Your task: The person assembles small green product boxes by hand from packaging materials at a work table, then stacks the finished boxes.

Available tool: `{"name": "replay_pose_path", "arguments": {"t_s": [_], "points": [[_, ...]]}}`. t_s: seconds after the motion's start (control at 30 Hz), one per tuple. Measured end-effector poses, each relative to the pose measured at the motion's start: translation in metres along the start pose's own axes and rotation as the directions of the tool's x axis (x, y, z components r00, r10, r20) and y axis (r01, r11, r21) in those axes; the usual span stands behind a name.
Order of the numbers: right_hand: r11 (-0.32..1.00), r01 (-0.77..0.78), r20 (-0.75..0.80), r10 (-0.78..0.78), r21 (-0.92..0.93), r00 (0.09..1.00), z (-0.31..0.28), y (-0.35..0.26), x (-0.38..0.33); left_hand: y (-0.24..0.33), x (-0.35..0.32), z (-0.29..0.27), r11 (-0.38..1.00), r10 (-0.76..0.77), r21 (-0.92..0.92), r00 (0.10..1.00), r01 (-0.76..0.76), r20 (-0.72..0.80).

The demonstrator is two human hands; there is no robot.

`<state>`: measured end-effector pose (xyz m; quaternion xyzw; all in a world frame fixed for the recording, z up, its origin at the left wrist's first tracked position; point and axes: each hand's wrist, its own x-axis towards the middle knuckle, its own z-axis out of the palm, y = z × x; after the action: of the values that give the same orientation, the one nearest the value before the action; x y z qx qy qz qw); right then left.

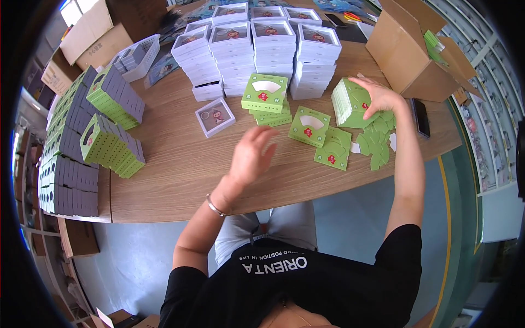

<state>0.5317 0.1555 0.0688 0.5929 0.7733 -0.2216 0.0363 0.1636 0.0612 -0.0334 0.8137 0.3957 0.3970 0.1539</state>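
Note:
My left hand (252, 155) hovers above the front of the table, fingers loosely bent and apart, with nothing visible in it. Just beyond it is a small pile of green printed boxes (264, 92). My right hand (381, 97) spreads its thumb and fingers over a stack of flat green card sleeves (344, 104), touching its top. Between my hands lies a green card sleeve (309, 127) with a fan-shaped white window, overlapping another green sleeve (334, 150). Left of the pile, a white clear-topped box (215, 117) with a cartoon figure keychain lies on the table.
Tall stacks of white clear-topped boxes (232, 49) stand at the back. Rows of green-sleeved boxes (68, 142) fill the left side. Green fan-shaped card cutouts (374, 145) lie beside the right stack, near a black phone (420, 117) and an open carton (402, 54).

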Motion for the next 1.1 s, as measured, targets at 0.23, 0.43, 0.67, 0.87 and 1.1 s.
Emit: {"name": "replay_pose_path", "arguments": {"t_s": [0.23,0.43,0.67,0.87,1.1], "points": [[0.995,0.042,-0.137,-0.029,0.091,0.990,0.009,0.020,0.008,0.016,0.023,0.070,0.938,0.210,0.214,0.939,-0.272,0.271],[0.982,0.085,0.058,-0.096,0.168,0.994,-0.003,0.027,0.026,0.004,0.087,0.091,0.910,0.211,0.229,0.861,-0.346,0.464],[0.992,0.075,-0.238,-0.050,0.098,0.970,0.013,0.018,-0.008,0.037,0.042,0.050,0.962,0.099,0.167,0.844,-0.217,0.527],[0.989,0.037,-0.546,0.048,0.143,0.837,0.025,-0.028,-0.056,0.010,-0.009,-0.004,0.883,-0.244,0.459,0.931,0.098,0.271],[0.907,0.357,-0.471,-0.219,0.225,0.855,0.103,-0.134,-0.084,-0.023,-0.026,-0.043,0.847,-0.118,0.518,0.992,0.120,-0.037]]}}
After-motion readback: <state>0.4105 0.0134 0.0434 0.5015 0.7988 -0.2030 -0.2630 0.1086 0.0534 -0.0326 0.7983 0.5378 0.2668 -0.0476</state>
